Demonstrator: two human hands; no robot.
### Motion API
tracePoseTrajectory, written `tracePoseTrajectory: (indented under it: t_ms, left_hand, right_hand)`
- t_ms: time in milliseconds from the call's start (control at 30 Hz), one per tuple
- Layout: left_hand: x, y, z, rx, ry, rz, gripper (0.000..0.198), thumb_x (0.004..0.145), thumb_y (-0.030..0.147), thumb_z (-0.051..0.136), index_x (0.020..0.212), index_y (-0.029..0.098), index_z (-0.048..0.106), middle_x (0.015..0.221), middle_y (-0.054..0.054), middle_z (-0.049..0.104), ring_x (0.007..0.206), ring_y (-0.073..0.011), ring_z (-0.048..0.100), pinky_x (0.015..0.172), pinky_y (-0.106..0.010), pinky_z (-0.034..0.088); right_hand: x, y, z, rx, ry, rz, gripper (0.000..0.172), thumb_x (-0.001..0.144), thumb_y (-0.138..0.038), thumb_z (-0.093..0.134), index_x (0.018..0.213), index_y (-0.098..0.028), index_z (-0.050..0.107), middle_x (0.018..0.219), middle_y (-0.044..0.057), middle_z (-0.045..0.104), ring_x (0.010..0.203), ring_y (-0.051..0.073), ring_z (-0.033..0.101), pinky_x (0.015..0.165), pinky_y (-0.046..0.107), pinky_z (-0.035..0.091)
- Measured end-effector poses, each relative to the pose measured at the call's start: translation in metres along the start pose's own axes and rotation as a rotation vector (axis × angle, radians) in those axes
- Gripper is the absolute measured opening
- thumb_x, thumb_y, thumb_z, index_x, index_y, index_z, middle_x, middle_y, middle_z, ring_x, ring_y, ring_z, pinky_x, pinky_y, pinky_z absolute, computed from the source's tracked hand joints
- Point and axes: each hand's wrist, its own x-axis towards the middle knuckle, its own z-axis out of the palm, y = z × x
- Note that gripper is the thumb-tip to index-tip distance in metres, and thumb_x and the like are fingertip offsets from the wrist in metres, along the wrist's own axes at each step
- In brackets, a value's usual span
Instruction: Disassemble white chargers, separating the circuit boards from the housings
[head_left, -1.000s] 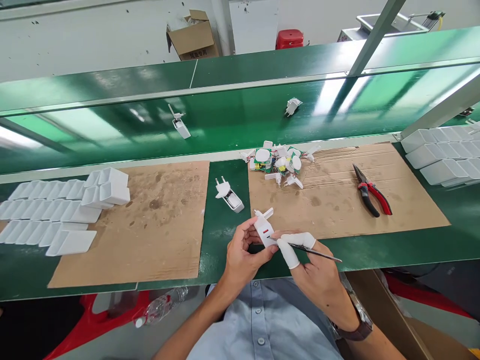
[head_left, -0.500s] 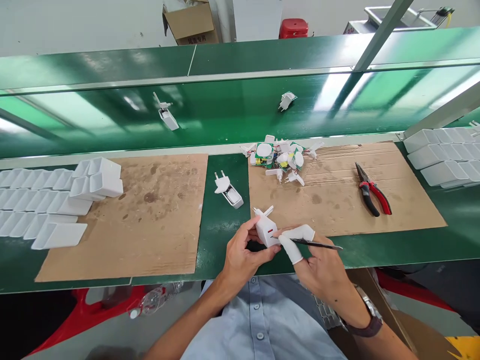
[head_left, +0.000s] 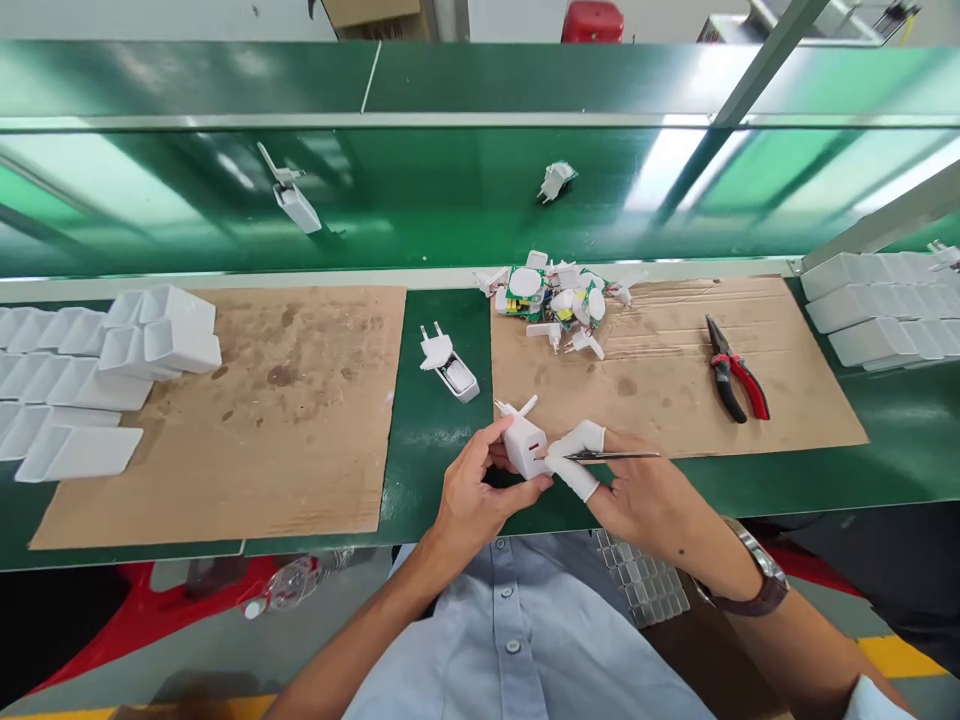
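Observation:
My left hand point(head_left: 476, 482) is closed around a white plug-in charger point(head_left: 524, 446), its plug part pointing away from me and a slotted face turned to the right. White finger cots cover the thumb and forefinger of my right hand point(head_left: 622, 478), which pinches slim metal tweezers point(head_left: 611, 456). The tweezers' tip is at the slotted face of the charger; whether it goes inside I cannot tell. Beyond my left hand lies another white charger point(head_left: 450, 362), its plug lid off to one side of the open casing.
A pile of circuit boards with plug parts point(head_left: 551, 300) lies on the right cardboard point(head_left: 652, 385), with red-and-black pliers point(head_left: 735, 370) beside it. White casings point(head_left: 82, 455) are stacked at left by another cardboard point(head_left: 300, 440); more casings point(head_left: 870, 340) stand at far right.
The view has shifted, so the bench sits a little higher and further left. The tweezers lie flatter, and my right hand has turned slightly. Both holds are unchanged.

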Motion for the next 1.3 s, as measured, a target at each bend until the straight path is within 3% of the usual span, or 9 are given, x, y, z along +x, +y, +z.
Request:
tracePoseTrajectory:
  t_ms: [133,267,600,867,1300]
  left_hand:
    - [0.002,0.002,0.000,-0.128,0.012,-0.001,0.072,0.067,0.030,0.093,0.132,0.022,0.062,0.107,-0.007,0.076,0.087,-0.0198,0.073,0.084,-0.034,0.061]
    - [0.004,0.002,0.000,-0.199,0.016,-0.001,0.072,0.066,0.029,0.094,0.131,0.022,0.062,0.112,-0.008,0.075,0.091,-0.0200,0.073,0.083,-0.033,0.061]
    - [0.005,-0.001,-0.001,-0.234,0.031,0.043,0.070,0.068,0.028,0.093,0.131,0.022,0.062,0.117,-0.010,0.075,0.097,-0.0205,0.073,0.083,-0.031,0.061]
    - [0.004,-0.001,-0.001,-0.226,0.036,0.027,0.069,0.068,0.029,0.093,0.131,0.022,0.063,0.117,-0.010,0.075,0.100,-0.0224,0.073,0.086,-0.033,0.061]
    - [0.004,0.001,-0.001,-0.274,0.024,0.025,0.067,0.069,0.033,0.093,0.129,0.021,0.064,0.116,-0.011,0.076,0.099,-0.0230,0.075,0.087,-0.035,0.062]
  right_hand:
    - [-0.016,0.002,0.012,0.164,0.226,0.124,0.016,0.097,-0.020,0.062,0.106,-0.028,0.073,0.100,0.003,0.080,0.094,0.022,0.076,0.086,0.035,0.063]
    - [-0.033,0.001,0.021,0.354,0.477,0.197,0.015,0.095,-0.022,0.070,0.108,-0.028,0.073,0.107,0.004,0.081,0.103,0.024,0.077,0.092,0.036,0.065]
    - [-0.040,-0.007,0.026,0.595,0.472,0.253,0.027,0.095,-0.020,0.071,0.120,-0.029,0.071,0.112,0.004,0.081,0.094,0.023,0.081,0.087,0.033,0.069]
    - [-0.042,0.000,0.037,0.344,0.414,0.025,0.035,0.097,-0.010,0.063,0.123,-0.031,0.068,0.123,0.005,0.077,0.116,0.024,0.074,0.103,0.044,0.062]
    - [-0.030,-0.008,0.049,0.228,0.449,-0.082,0.037,0.095,-0.005,0.060,0.125,-0.027,0.064,0.123,0.008,0.076,0.118,0.024,0.073,0.099,0.041,0.064]
